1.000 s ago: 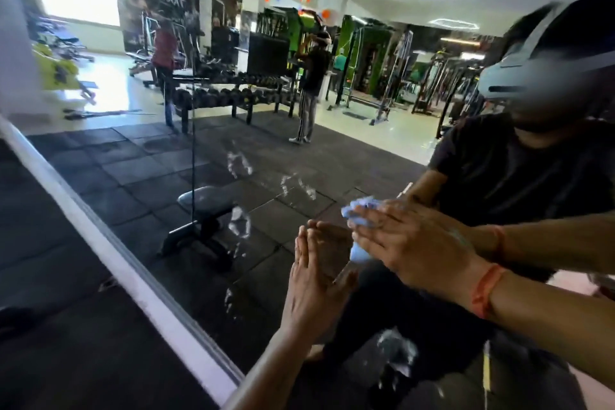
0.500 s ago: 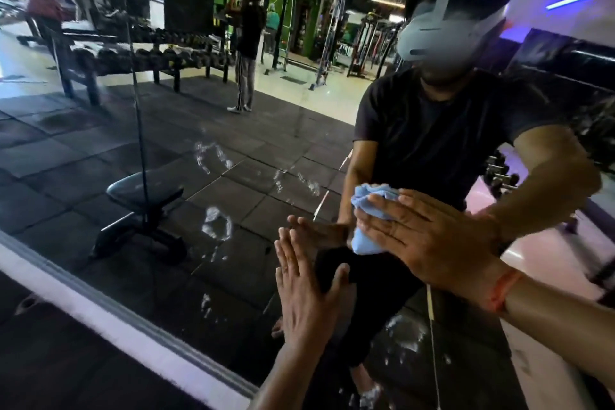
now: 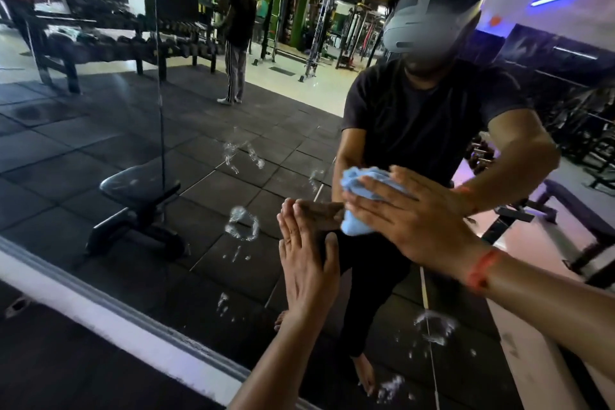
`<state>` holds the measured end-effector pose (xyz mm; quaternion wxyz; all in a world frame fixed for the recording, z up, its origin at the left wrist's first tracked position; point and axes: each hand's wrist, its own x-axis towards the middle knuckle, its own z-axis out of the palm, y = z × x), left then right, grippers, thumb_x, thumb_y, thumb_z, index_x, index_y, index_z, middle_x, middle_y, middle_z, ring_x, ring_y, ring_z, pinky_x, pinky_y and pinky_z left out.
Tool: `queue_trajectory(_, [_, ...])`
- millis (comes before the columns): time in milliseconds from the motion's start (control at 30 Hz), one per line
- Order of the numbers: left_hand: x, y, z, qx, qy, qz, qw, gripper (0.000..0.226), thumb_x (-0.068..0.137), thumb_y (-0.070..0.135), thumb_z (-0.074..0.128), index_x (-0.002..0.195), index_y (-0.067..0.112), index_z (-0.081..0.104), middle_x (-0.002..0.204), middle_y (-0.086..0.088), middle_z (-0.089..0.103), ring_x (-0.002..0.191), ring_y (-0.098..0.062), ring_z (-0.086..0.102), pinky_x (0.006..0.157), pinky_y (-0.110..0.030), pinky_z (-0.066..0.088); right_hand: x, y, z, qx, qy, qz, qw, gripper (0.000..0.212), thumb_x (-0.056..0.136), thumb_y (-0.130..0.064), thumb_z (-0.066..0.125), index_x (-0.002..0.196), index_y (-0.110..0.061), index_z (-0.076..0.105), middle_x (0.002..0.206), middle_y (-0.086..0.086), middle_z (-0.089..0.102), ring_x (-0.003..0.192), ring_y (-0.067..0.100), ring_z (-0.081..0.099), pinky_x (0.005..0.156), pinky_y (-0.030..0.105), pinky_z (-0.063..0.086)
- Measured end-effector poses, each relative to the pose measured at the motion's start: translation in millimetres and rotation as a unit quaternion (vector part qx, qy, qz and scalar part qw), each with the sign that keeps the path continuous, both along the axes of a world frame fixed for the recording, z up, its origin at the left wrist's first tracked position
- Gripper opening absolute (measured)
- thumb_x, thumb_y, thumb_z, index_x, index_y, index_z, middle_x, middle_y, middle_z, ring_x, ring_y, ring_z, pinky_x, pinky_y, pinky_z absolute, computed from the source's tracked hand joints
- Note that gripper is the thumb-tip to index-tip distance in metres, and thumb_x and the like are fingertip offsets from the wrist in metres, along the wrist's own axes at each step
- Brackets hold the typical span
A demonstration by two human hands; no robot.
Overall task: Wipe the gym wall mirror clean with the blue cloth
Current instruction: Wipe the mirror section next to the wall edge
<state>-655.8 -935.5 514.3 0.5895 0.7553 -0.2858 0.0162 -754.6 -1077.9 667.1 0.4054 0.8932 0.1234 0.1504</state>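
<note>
Blue cloth (image 3: 361, 200) sits bunched between the right hand (image 3: 409, 216) and the mirror (image 3: 139, 176), flat on the glass. Fingers near straight and spread, palm pressing; likely so pressure covers the whole wad for wiping. Left hand (image 3: 304, 263) lies flat on the glass just beside the cloth, fingers straight and together, holding nothing; probably a brace. White smears (image 3: 243, 223) dot the glass left of and below both hands, unwiped.
</note>
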Motion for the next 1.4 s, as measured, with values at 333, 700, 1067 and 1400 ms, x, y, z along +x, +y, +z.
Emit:
queue_trajectory(333, [50,26,0,0.037,-0.080,-0.024,0.996,0.079,0.108,0.041,0.041,0.163,0.022,-0.011,0.168,0.013,-0.024,0.154,-0.010,-0.024,0.129,-0.050,0.006,90,49,-1,0.006,-0.057,-0.017,0.998,0.061,0.102,-0.029,0.042,0.160,-0.015,0.026,0.168,0.005,0.027,0.154,0.033,0.026,0.121,0.061,0.019])
queue_trajectory(700, [82,58,1,0.085,-0.161,-0.048,0.982,0.076,0.108,0.046,0.035,0.162,0.025,-0.013,0.168,0.009,-0.025,0.154,-0.012,-0.024,0.129,-0.048,0.004,51,26,-11,-0.043,-0.083,-0.029,0.995,0.064,0.100,-0.026,0.045,0.161,-0.017,0.030,0.169,0.004,0.024,0.156,0.031,0.021,0.122,0.062,0.017])
queue_trajectory(1067, [154,84,76,0.071,-0.302,0.003,0.951,0.073,0.106,0.039,0.040,0.164,0.021,0.000,0.171,0.003,-0.014,0.158,-0.020,-0.015,0.128,-0.047,0.003,6,23,-74,0.061,-0.227,-0.092,0.968,0.068,0.094,-0.022,0.056,0.159,-0.019,0.036,0.166,-0.002,0.032,0.153,0.027,0.029,0.121,0.065,0.016])
queue_trajectory(1400, [181,97,38,0.116,-0.269,0.026,0.956,0.077,0.104,0.050,0.032,0.164,0.016,-0.003,0.171,-0.001,-0.016,0.158,-0.022,-0.015,0.127,-0.057,0.010,87,67,-136,0.191,-0.282,-0.110,0.934,0.080,0.091,-0.019,0.073,0.160,-0.019,0.033,0.170,-0.003,0.022,0.156,0.021,0.023,0.123,0.060,0.014])
